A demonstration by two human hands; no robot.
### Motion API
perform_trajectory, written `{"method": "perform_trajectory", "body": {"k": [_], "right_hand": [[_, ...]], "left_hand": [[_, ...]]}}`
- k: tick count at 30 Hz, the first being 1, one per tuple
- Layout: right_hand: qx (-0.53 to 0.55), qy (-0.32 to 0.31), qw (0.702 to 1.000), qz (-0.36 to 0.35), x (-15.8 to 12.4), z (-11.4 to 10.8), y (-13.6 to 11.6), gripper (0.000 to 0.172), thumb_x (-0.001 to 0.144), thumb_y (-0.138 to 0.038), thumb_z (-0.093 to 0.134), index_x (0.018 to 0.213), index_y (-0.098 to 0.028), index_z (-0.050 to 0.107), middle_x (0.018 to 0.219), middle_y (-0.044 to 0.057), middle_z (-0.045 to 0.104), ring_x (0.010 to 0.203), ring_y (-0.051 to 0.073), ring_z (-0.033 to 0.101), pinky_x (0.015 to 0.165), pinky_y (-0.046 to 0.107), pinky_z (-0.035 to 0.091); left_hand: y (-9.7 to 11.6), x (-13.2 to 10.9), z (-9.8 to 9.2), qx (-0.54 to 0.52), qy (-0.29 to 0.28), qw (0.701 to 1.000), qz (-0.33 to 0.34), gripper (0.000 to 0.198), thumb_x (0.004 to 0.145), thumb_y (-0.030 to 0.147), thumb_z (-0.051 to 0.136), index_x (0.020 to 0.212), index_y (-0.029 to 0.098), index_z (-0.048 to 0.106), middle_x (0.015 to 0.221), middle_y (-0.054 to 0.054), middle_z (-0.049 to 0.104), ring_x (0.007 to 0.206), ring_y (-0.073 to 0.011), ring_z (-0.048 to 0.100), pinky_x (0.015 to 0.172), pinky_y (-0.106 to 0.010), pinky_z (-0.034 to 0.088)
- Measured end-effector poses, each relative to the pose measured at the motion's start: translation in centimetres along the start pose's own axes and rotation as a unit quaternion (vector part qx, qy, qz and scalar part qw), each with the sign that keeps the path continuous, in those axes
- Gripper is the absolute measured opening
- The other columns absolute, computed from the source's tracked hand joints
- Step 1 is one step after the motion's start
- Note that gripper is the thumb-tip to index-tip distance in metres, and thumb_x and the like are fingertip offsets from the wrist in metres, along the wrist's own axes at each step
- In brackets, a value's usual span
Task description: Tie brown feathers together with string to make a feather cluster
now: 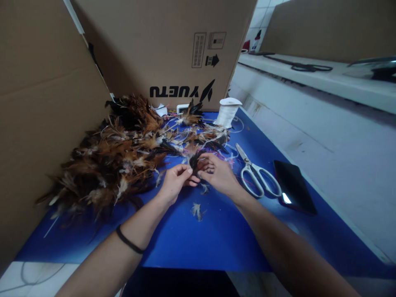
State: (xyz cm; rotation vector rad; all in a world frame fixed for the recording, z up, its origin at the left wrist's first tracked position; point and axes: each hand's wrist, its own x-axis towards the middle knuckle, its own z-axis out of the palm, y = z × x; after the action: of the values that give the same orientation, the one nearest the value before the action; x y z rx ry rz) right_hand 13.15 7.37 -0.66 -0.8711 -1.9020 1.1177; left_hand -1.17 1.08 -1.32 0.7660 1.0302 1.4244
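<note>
Between my two hands, over the blue table [185, 243], is a small dark feather bunch [194, 160]. My left hand [177, 178] pinches its lower end between thumb and forefinger. My right hand [216, 171] curls close against the bunch's right side; whether its fingers grip the feathers is hard to make out. A big pile of brown and black feathers [102, 161] spreads to the left of my hands and behind them. Loose fluff [197, 211] lies on the table just below my hands.
White-handled scissors [258, 175] lie right of my right hand, with a black phone [293, 185] beyond them. A spool of white cord [228, 112] stands at the back. Cardboard boxes [167, 45] wall the back and left. A ledge [340, 78] runs along the right.
</note>
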Motion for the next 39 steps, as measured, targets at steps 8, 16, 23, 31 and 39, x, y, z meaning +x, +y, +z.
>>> {"method": "perform_trajectory", "body": {"k": [8, 16, 23, 31, 39], "right_hand": [[-0.044, -0.006, 0.998, -0.035, 0.0, -0.1, 0.0, 0.029, 0.071, -0.011, 0.052, 0.099, -0.018, 0.055, 0.082, 0.002, 0.06, 0.069, 0.012, 0.058, 0.063, 0.026, 0.05], [-0.025, 0.073, 0.997, -0.021, 0.3, -0.8, -0.2, 0.026, 0.071, -0.013, 0.057, 0.096, -0.019, 0.059, 0.079, 0.002, 0.062, 0.071, 0.014, 0.06, 0.066, 0.029, 0.05], [0.163, 0.138, 0.973, 0.091, 0.5, -1.7, -1.7, 0.032, 0.061, -0.025, 0.073, 0.09, -0.018, 0.059, 0.073, 0.0, 0.061, 0.062, 0.012, 0.057, 0.05, 0.024, 0.045], [0.228, 0.12, 0.961, 0.099, 0.3, -1.5, -2.2, 0.041, 0.058, -0.024, 0.077, 0.094, -0.018, 0.057, 0.072, -0.002, 0.062, 0.058, 0.009, 0.057, 0.052, 0.023, 0.045], [0.181, 0.14, 0.971, 0.066, 0.1, -0.6, -2.4, 0.034, 0.06, -0.021, 0.073, 0.09, -0.019, 0.056, 0.07, -0.003, 0.06, 0.057, 0.01, 0.057, 0.056, 0.026, 0.051]], "left_hand": [[-0.4, 0.3, -0.2, 0.009, 0.033, 0.999, 0.01, 0.028, 0.064, 0.031, 0.075, 0.073, 0.01, 0.058, 0.061, -0.004, 0.066, 0.061, -0.0138, 0.066, 0.066, -0.025, 0.054], [-0.3, 0.2, -0.2, 0.017, 0.034, 0.999, 0.01, 0.028, 0.064, 0.033, 0.074, 0.072, 0.011, 0.058, 0.061, -0.004, 0.066, 0.06, -0.0132, 0.065, 0.063, -0.024, 0.053], [0.2, 0.0, 0.0, 0.053, 0.088, 0.993, 0.053, 0.03, 0.066, 0.036, 0.071, 0.078, 0.014, 0.056, 0.055, 0.002, 0.059, 0.049, -0.0129, 0.061, 0.049, -0.024, 0.052], [0.2, -0.4, 0.0, 0.053, 0.036, 0.996, 0.069, 0.022, 0.075, 0.034, 0.065, 0.078, 0.014, 0.057, 0.059, 0.001, 0.061, 0.042, -0.0074, 0.053, 0.043, -0.02, 0.047], [0.5, -0.7, 0.4, 0.036, 0.005, 0.999, 0.026, 0.027, 0.07, 0.036, 0.069, 0.075, 0.012, 0.056, 0.078, -0.005, 0.068, 0.045, -0.0073, 0.057, 0.045, -0.021, 0.049]]}}
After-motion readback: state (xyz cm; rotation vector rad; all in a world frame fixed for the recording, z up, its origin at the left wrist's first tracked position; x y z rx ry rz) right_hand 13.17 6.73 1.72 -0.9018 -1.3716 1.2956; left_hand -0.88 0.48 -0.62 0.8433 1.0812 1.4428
